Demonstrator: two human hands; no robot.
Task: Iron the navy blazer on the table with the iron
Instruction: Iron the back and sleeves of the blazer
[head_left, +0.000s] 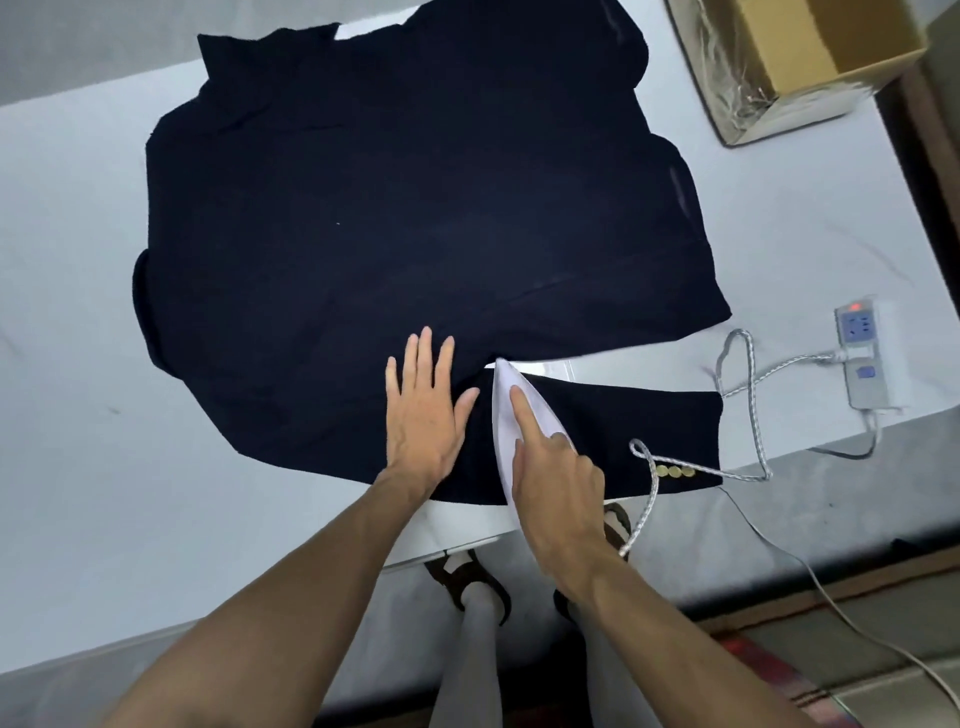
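The navy blazer (405, 218) lies spread flat across the white table (78, 322), one sleeve with gold buttons (674, 472) stretched to the right along the near edge. A white iron (506, 410) stands on that sleeve where it meets the body, tip pointing away from me. My right hand (558, 483) grips the iron's handle, index finger stretched forward along its top. My left hand (426, 410) presses flat on the blazer just left of the iron, fingers straight and spread.
The iron's braided cord (748, 374) loops over the sleeve end and runs to a white power strip (865, 358) with a red light at the right. An open cardboard box (795, 57) stands at the far right corner. My feet show below the table's near edge.
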